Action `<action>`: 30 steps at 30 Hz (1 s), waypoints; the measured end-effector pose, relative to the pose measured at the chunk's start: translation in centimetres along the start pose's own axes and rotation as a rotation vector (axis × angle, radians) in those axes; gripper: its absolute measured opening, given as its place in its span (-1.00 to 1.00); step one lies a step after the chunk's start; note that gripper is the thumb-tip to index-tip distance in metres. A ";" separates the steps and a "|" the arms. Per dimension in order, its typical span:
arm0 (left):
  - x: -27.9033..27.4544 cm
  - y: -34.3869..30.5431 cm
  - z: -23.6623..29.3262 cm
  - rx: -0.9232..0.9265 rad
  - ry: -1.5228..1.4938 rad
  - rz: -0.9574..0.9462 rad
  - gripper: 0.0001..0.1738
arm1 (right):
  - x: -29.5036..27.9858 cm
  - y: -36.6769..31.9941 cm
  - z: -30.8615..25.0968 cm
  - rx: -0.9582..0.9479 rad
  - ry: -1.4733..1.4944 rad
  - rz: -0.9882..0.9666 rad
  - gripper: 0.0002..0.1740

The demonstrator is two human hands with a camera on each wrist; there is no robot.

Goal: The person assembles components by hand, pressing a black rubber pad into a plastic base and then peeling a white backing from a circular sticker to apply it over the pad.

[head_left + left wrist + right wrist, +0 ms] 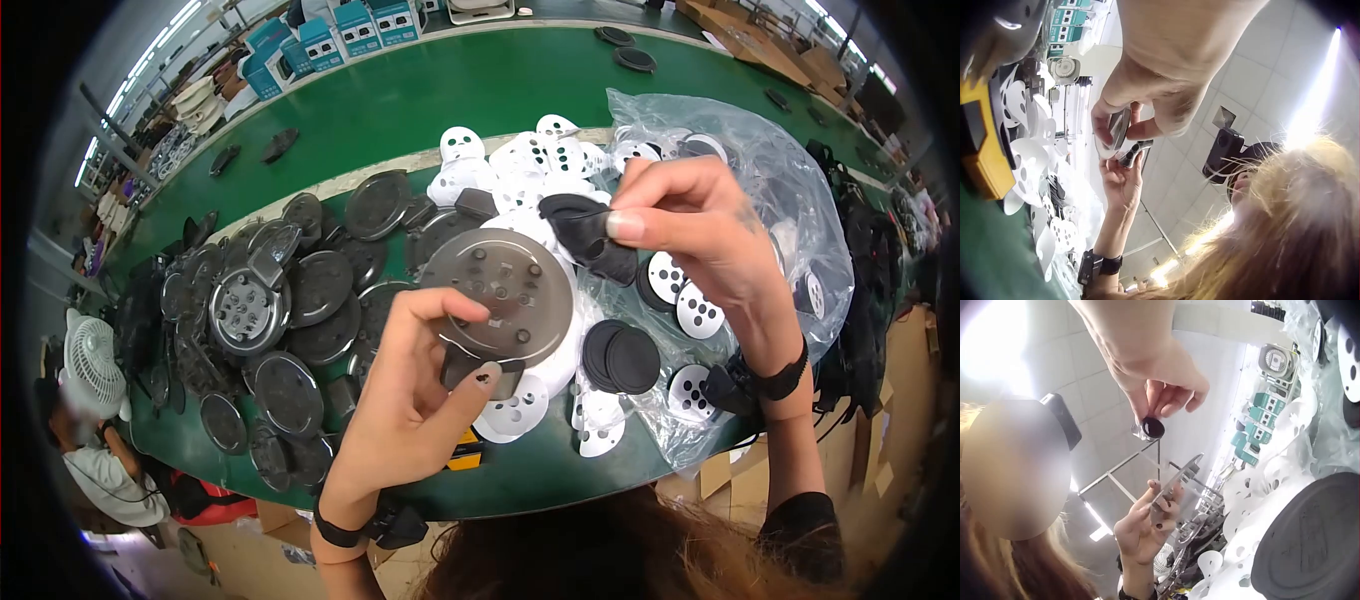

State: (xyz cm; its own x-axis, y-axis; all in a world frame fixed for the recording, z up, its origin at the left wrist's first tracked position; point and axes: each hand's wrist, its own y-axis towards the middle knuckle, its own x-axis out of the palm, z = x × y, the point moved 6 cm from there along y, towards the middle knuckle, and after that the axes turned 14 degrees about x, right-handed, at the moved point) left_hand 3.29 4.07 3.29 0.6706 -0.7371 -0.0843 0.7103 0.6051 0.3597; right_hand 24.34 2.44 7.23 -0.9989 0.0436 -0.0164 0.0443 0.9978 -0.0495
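Observation:
My left hand (400,410) grips a round, translucent grey plastic cover (510,285) by its dark tab, thumb on the tab and index finger across the disc. Small round studs show on the cover's face. To the right and slightly higher, my right hand (705,225) pinches a thin black pad (585,235) between thumb and index finger; the pad is bent over on itself. In the left wrist view, dark holes show on the bent pad (1134,152). The right wrist view has the cover (1179,478) tilted nearly edge-on, apart from the pad.
Many similar grey covers (290,390) lie heaped on the left of the green table (400,105). White perforated sheets (515,410) are piled centrally. At right, black round pads (632,360) lie beside a clear plastic bag (790,190). Blue boxes (355,25) stand at the far edge.

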 end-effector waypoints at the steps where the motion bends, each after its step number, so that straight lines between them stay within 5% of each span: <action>1: 0.2 0.1 0.0 0.015 -0.137 0.030 -0.44 | 0.4 0.4 0.7 0.071 0.054 -0.073 -0.83; 3: 0.3 0.0 -0.1 0.023 -0.275 0.063 -0.38 | 1.1 0.7 1.9 0.178 0.148 -0.188 -0.83; 7: 0.1 0.1 0.6 0.049 -0.321 0.127 0.07 | 1.6 0.7 2.5 0.246 0.224 -0.260 -0.84; 11: 0.0 0.1 0.7 0.023 -0.346 0.148 0.16 | 2.1 0.3 2.2 0.247 0.182 -0.254 -0.85; 20: 0.1 0.1 0.3 0.046 -0.366 0.018 -0.12 | 2.9 0.2 2.9 0.286 0.203 -0.307 -0.86; 30: 0.4 0.0 0.3 0.041 -0.325 0.002 -0.16 | 3.4 0.3 3.2 0.300 0.164 -0.251 -0.90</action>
State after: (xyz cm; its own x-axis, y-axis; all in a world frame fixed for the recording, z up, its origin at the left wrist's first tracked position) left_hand 3.51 3.74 3.53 0.5637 -0.7975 0.2152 0.6955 0.5988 0.3971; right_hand 21.01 2.75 3.92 -0.9673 -0.1673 0.1907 -0.2224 0.9209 -0.3203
